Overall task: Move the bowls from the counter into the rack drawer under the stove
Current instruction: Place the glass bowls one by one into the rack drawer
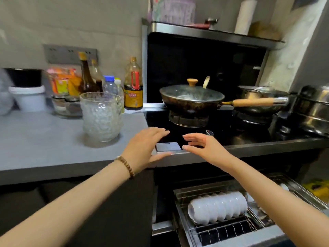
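- The table (44, 139) shows us no white bowl. Its back edge is crowded with bottles (133, 86) and packets, so a reach in there could knock something over.
- The stove (226, 129) lies right under both hands. We cannot tell whether a burner is lit, so a low pass over it risks a burn.
- The rack drawer (249, 237) stands pulled out low under the stove. We could walk a leg into it, or shut it too hard and rattle what it holds.
- The pan (192, 98) with its glass lid sits on the near burner, its wooden handle pointing right. A careless lift of the right arm could catch that handle and drag the pan.
- The glass jug (101, 116) stands near the table's front, just left of the left hand. A leftward sweep could tip it.
- The white bowls (217, 209) stand on edge in a tight row inside the drawer. We judge the job nearly or wholly done. A hard shove of the drawer could topple or chip them.
- The left hand (147, 147) and the right hand (204, 147) hover over the stove's front edge, fingers straight, carrying nothing.
- A glass bowl (66, 107) sits at the table's back among the bottles. If it counts, it looks slippery and hemmed in.
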### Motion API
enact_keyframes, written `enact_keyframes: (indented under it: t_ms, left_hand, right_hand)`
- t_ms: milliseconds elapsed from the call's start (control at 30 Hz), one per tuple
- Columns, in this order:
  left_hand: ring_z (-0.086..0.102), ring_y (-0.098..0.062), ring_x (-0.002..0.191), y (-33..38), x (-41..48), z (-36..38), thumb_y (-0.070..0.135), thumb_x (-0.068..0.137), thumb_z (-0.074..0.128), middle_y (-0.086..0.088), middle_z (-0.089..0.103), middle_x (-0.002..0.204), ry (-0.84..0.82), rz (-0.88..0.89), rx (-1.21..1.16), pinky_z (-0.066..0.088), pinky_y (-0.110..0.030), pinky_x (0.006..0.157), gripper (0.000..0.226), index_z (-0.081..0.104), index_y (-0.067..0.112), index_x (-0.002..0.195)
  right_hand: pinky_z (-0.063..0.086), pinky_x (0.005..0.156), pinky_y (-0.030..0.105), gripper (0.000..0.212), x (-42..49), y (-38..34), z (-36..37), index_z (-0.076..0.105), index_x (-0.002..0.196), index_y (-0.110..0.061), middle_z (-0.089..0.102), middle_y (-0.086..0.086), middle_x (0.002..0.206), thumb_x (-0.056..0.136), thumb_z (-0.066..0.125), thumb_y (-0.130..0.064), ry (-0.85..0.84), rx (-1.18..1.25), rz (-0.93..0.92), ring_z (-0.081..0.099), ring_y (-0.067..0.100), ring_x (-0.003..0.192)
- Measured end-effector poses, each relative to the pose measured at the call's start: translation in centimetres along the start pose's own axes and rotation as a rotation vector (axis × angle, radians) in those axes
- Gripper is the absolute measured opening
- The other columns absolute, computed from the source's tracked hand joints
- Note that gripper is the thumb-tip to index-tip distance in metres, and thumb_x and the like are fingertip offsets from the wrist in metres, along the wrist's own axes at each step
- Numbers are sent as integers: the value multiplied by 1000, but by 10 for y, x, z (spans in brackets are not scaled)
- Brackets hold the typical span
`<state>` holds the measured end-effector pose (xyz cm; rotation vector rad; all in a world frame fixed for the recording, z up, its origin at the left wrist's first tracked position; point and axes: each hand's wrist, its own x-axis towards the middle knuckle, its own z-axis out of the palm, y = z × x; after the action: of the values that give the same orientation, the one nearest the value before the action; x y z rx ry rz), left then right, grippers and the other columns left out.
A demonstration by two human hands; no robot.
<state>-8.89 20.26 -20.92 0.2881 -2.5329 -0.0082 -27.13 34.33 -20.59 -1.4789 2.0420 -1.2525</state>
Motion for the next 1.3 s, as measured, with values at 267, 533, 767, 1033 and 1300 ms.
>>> enact_keyframes:
  t_ms: [267, 533, 767, 1033, 1300]
  left_hand:
    - [31, -20, 137, -93, -25, -92, 50, 84, 56, -4, 35, 149, 143, -242, 126, 23, -35, 114, 67, 39, 17, 139]
    - [31, -18, 136, -162, -17, -108, 51, 82, 59, 0, 35, 149, 138, -533, -208, 28, -35, 109, 70, 33, 25, 141]
    - [46, -15, 124, -191, -3, -90, 55, 78, 59, 2, 50, 136, 92, -555, -288, 37, -34, 100, 54, 50, 27, 123]
    - [51, -5, 74, -199, -5, -78, 65, 63, 61, 10, 57, 80, 214, -558, -364, 38, -25, 63, 48, 55, 21, 80]
    - [45, -3, 75, -181, 9, -91, 58, 66, 62, 6, 49, 77, 339, -429, -400, 36, -23, 66, 42, 47, 20, 73]
  right_hand:
    - [40, 88, 20, 60, 73, -75, 62, 45, 136, -28, 44, -7, 144, 82, 68, -40, -87, -19, -118, 44, 12, 130]
    - [41, 97, 30, 59, 143, -110, 114, 47, 133, -29, 42, 3, 145, 80, 69, -42, -109, 71, -150, 41, 20, 132]
    - [39, 107, 39, 49, 171, -115, 135, 53, 129, -26, 45, 1, 143, 84, 66, -40, -85, 116, -157, 42, 22, 133]
    - [41, 101, 35, 34, 179, -112, 141, 59, 104, -19, 56, 0, 128, 79, 72, -38, -13, 124, -164, 47, 21, 127]
    - [40, 104, 36, 35, 175, -118, 131, 55, 102, -21, 57, -2, 128, 78, 72, -39, 27, 142, -245, 46, 17, 128]
